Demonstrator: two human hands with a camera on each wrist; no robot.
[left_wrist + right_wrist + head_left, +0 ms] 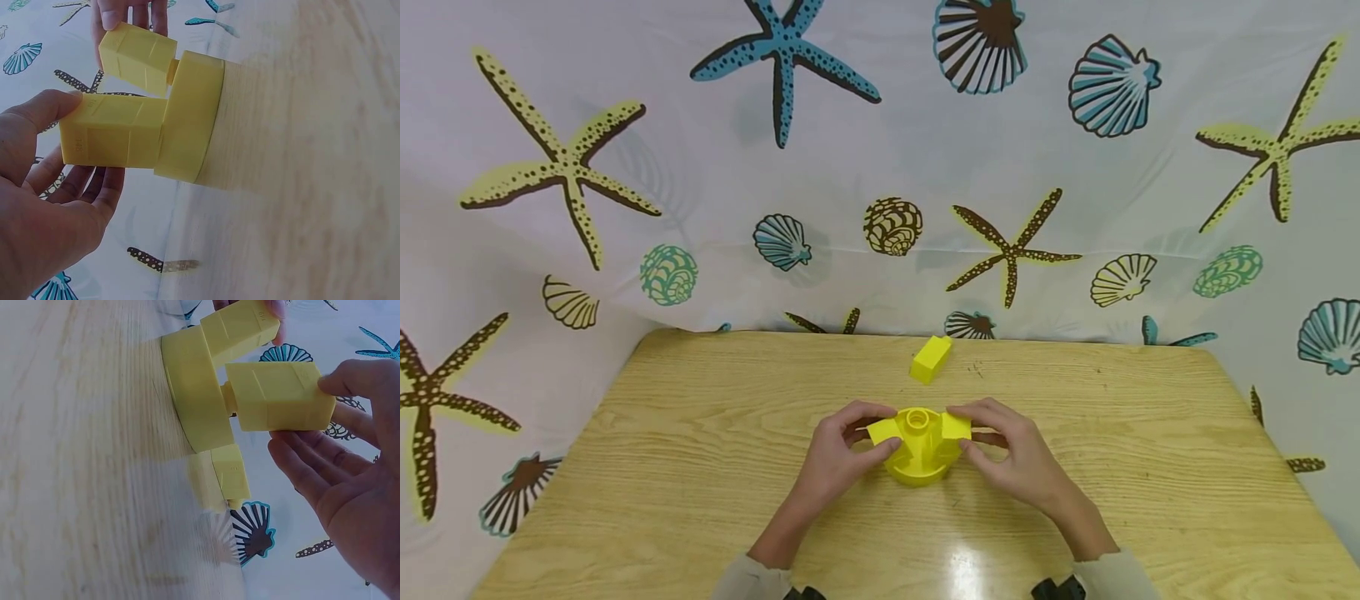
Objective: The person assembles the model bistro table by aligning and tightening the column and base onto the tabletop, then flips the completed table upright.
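I see the left hand (pixel 837 454) pinching the left yellow block (pixel 884 431), with the thumb on the near side and the other fingers around the far side. The right hand (pixel 1018 452) holds the right yellow block (pixel 957 426) in the same manner, between thumb and fingers. Both blocks stand above the round yellow base (pixel 917 477), which rests on the wooden table (pixel 700 417) in front of the person, between the two hands. In the right wrist view I notice a narrow peg (pixel 229 399) between the right block and the base; from my views I cannot say surely whether this peg sits fully in its place. The left block appears to meet the base. At the far side of the base I see a round socket (pixel 917 419), with its hole turned upward. A third yellow block (pixel 931 360) lies farther away, near the back edge of the table, apart from both hands. Behind the table hangs a white cloth (pixel 850 179), printed with starfish and shells. Pale sleeves (pixel 1116 575) cover the person's forearms.
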